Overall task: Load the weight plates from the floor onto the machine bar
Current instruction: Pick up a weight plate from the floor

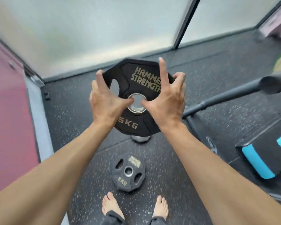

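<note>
I hold a black 5 kg weight plate (136, 127) with gold lettering up in front of me, its face toward the camera. My left hand (104, 101) grips its left rim, thumb at the steel centre hole. My right hand (165, 98) grips the right rim, with the index finger stretched up across the face and the thumb at the hole. A second black 5 kg plate (128, 172) lies flat on the floor just ahead of my bare feet. The dark machine bar (234, 93) runs from the floor up to the right, its thick sleeve end at the right edge.
A silvery object (140, 138) sits on the floor, mostly hidden behind the held plate. A black box with blue stripes (264, 153) stands at the right. A frosted glass wall closes the far side and a pink panel (8, 111) the left. The floor is dark speckled rubber.
</note>
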`<state>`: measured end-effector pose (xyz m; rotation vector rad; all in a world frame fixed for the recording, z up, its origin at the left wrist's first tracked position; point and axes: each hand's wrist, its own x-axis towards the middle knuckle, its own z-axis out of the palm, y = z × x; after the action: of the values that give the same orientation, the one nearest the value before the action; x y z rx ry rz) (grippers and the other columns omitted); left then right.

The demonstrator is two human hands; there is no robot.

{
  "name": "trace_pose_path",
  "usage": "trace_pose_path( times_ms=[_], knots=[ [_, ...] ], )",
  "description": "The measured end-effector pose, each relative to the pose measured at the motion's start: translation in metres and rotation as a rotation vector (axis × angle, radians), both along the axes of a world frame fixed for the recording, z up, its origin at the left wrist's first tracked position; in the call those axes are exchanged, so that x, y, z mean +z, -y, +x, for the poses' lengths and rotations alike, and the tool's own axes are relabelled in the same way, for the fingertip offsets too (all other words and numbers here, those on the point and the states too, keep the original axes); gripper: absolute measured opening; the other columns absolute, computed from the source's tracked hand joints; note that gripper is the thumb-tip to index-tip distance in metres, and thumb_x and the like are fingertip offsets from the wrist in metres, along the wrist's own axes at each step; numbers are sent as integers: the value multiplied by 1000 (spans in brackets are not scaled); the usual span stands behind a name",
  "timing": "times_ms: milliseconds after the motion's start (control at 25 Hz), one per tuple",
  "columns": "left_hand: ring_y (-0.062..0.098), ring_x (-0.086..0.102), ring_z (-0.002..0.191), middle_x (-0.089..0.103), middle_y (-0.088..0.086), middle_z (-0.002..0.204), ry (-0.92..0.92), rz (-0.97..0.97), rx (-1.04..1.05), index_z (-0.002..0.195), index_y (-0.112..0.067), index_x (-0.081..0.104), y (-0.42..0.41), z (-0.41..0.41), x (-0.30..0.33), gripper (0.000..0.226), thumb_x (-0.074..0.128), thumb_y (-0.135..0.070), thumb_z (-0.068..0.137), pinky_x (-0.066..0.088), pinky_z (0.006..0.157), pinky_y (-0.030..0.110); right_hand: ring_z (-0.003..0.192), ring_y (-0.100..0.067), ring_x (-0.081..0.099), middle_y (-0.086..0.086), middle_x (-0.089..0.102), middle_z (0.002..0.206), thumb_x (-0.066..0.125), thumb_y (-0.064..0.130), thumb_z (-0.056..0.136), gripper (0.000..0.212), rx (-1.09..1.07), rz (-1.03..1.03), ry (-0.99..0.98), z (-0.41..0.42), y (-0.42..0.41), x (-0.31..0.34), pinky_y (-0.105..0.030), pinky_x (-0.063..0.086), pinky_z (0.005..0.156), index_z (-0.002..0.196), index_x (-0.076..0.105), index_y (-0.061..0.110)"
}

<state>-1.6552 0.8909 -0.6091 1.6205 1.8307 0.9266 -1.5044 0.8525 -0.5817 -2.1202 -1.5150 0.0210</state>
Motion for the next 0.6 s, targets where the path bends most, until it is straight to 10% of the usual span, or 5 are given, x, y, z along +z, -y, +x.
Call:
trace_pose_path(
  times_ms=[240, 600],
  knots=[
    [15, 57, 109, 61, -6, 120, 148, 400, 22, 134, -21, 42, -4, -2, 258, 103, 89, -60, 51, 25, 81, 15, 100, -28, 51, -10, 41, 119, 85, 48, 55, 119, 66, 312, 163, 5, 6, 281, -46, 59, 74, 156, 23, 36],
    [17, 56, 125, 61, -9, 133, 350, 730, -29, 138, -22, 45, 54, 26, 544, 110, 85, -66, 45, 37, 104, 30, 95, -26, 64, -8, 53, 118, 71, 75, 62, 108, -60, 710, 272, 22, 108, 558, -35, 53, 72, 153, 31, 33]
  ],
)
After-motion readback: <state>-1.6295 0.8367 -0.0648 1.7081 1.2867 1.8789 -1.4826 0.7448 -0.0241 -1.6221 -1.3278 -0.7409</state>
